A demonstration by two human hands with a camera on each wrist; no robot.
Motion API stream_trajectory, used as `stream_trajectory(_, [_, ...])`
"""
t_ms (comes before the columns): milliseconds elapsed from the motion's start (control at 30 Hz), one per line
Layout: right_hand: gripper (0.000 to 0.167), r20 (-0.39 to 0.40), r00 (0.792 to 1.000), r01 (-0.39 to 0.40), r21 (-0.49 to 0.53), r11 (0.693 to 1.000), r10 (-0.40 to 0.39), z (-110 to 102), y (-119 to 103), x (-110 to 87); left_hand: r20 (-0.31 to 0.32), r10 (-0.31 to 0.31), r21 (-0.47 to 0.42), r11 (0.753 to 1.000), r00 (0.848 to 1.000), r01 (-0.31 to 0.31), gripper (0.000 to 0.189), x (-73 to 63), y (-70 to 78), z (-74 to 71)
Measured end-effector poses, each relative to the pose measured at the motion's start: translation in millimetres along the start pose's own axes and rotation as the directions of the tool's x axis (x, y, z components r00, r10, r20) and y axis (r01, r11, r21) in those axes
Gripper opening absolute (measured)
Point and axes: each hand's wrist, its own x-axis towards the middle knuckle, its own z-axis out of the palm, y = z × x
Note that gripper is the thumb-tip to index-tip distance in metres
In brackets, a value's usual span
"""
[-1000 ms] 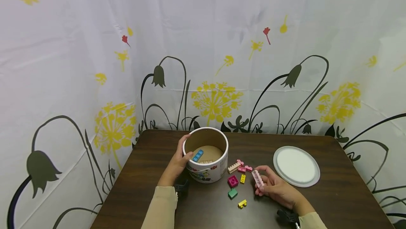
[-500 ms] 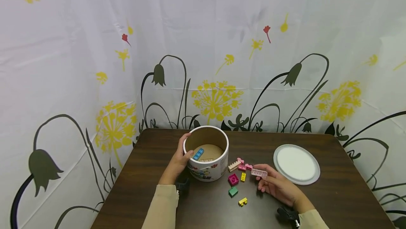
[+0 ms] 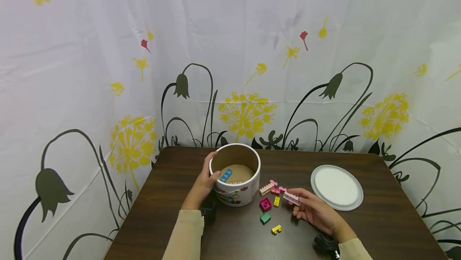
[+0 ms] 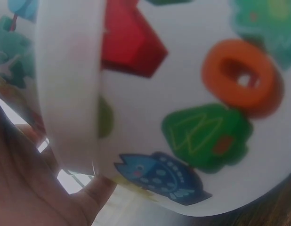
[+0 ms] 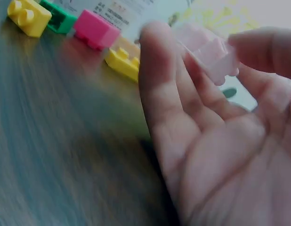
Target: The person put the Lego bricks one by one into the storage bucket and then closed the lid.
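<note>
A white, round, open tub (image 3: 252,190) with printed pictures on its wall stands on the bench (image 3: 230,240), and a blue brick (image 3: 226,175) lies inside it, toward the left. The pale pink brick (image 3: 291,198), long and studded, is off the bench to the right of the tub, just beyond the loose bricks. The right hand (image 3: 317,212) reaches in from the near right, palm partly turned up, its thumb and fingers pinching that brick by its right end. The left hand (image 3: 201,186) grips the tub's left rim
</note>
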Motion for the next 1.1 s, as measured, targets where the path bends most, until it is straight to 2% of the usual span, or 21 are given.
stream_trajectory(67, [0.046, -0.119, 0.993, -0.008, -0.070, 0.998, -0.001, 4.7, -0.7, 2.2, 0.006, -0.003, 0.012, 1.000, 1.000, 0.003, 0.080, -0.2, -1.0, 0.9])
stream_trajectory(100, [0.045, -0.189, 0.982, -0.020, -0.106, 0.994, -0.001, 8.7, -1.5, 3.5, 0.008, -0.008, 0.024, 1.000, 1.000, 0.008, 0.080, -1.1, -1.8, 1.3])
stream_trajectory(167, [0.045, -0.324, 0.946, -0.038, -0.153, 0.987, -0.014, 19.0, -4.9, 7.5, 0.008, -0.020, 0.046, 0.999, 1.000, 0.020, 0.080, -3.7, -3.7, 1.9])
stream_trajectory(233, [0.046, -0.420, 0.907, -0.035, -0.163, 0.986, -0.038, 31.9, -12.0, 13.9, -0.002, -0.031, 0.058, 0.998, 1.000, 0.031, 0.080, -7.4, -5.9, 1.5])
stream_trajectory(300, [0.047, -0.477, 0.876, -0.013, -0.167, 0.986, -0.070, 46.5, -23.8, 21.6, -0.009, -0.035, 0.069, 0.997, 0.999, 0.035, 0.080, -10.9, -7.6, 0.7])
stream_trajectory(400, [0.043, -0.489, 0.861, 0.061, -0.177, 0.982, -0.141, 70.3, -49.0, 36.2, -0.008, -0.031, 0.061, 0.998, 0.999, 0.031, 0.081, -13.5, -8.8, -1.7])
stream_trajectory(500, [0.037, -0.419, 0.881, 0.153, -0.186, 0.971, -0.219, 94.0, -80.9, 56.2, -0.004, -0.013, 0.044, 0.999, 1.000, 0.014, 0.082, -12.9, -8.4, -5.3])
stream_trajectory(600, [0.026, -0.332, 0.898, 0.254, -0.148, 0.956, -0.290, 118.0, -114.6, 83.9, -0.002, 0.007, 0.042, 0.999, 1.000, -0.007, 0.082, -10.1, -5.7, -9.2])
stream_trajectory(700, [0.013, -0.249, 0.906, 0.342, -0.050, 0.938, -0.343, 140.5, -140.5, 118.0, -0.001, 0.015, 0.047, 0.999, 1.000, -0.015, 0.082, -8.3, -2.8, -11.7])
stream_trajectory(767, [0.010, -0.191, 0.914, 0.373, 0.042, 0.927, -0.359, 151.4, -148.1, 144.1, -0.002, 0.017, 0.043, 0.999, 1.000, -0.017, 0.082, -7.9, -2.5, -11.7])
stream_trajectory(833, [0.012, -0.136, 0.927, 0.363, 0.092, 0.927, -0.349, 157.1, -145.4, 170.0, 0.003, 0.023, 0.031, 0.999, 1.000, -0.023, 0.082, -7.3, -2.8, -9.9])
stream_trajectory(867, [0.013, -0.122, 0.938, 0.336, 0.086, 0.938, -0.325, 158.4, -140.5, 181.8, 0.006, 0.029, 0.026, 0.999, 1.000, -0.029, 0.082, -6.9, -3.0, -8.2])
stream_trajectory(933, [0.013, -0.115, 0.951, 0.288, -0.017, 0.957, -0.288, 159.7, -128.2, 200.7, 0.014, 0.039, 0.012, 0.999, 0.999, -0.039, 0.082, -6.0, -3.3, -4.2])
stream_trajectory(1000, [0.016, -0.128, 0.960, 0.233, -0.139, 0.962, -0.251, 160.4, -119.1, 212.3, 0.020, 0.045, 0.001, 0.999, 0.999, -0.045, 0.082, -4.4, -2.3, -1.7])
stream_trajectory(1100, [0.019, -0.177, 0.954, 0.202, -0.221, 0.954, -0.243, 162.6, -117.5, 220.1, 0.013, 0.041, -0.003, 0.999, 0.999, -0.041, 0.082, -0.3, 1.0, -2.6])
